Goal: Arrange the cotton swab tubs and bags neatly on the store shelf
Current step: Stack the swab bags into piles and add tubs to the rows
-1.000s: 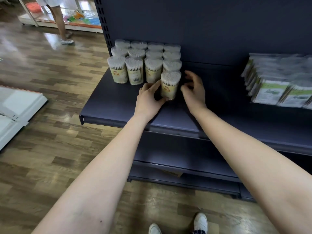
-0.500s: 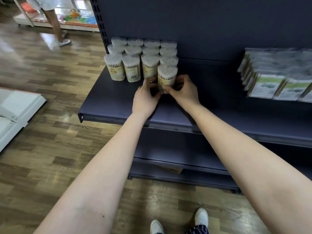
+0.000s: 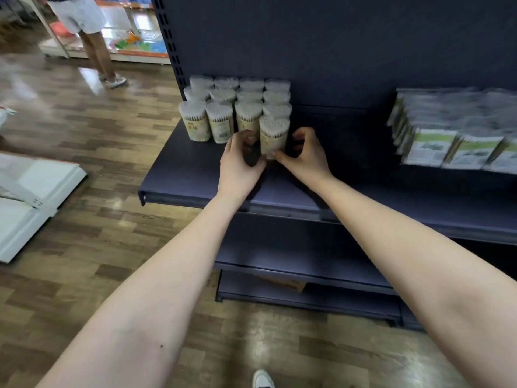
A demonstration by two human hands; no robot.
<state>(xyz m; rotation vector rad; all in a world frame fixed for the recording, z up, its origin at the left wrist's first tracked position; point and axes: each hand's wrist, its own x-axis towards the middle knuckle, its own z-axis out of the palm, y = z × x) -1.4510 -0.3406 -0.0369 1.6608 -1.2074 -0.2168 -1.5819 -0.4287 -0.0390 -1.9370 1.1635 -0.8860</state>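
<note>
Dark blue store shelving fills the view, and on its upper shelf (image 3: 190, 175) the front tub (image 3: 274, 135) of cotton swabs is seen standing upright, alone ahead of the right-hand column of a block of tubs (image 3: 223, 107). That block is packed in four columns against the left end of the shelf, white swab tips upward. The front tub is held low down by both hands. The left hand (image 3: 240, 161) is curled against its left side, with the thumb brought to the base. The right hand (image 3: 303, 156) is curled at its right side, with the thumb tip laid against the bottom edge, so the tub is pinched between the two. Both forearms are stretched out over the shelf's front lip.

Well apart to the right, on the same shelf, a row of bags (image 3: 458, 135) with green and white labels is stood on edge; their detail is blurred. A plain dark back panel (image 3: 335, 46) rises behind everything, and lower shelves (image 3: 293, 247) are seen beneath. Wood-patterned floor (image 3: 84, 141) spreads to the left, where a white unit (image 3: 28, 197) lies. Another person's legs (image 3: 95, 51) are seen by a far display, and a white shoe (image 3: 263, 379) shows at the bottom edge.
</note>
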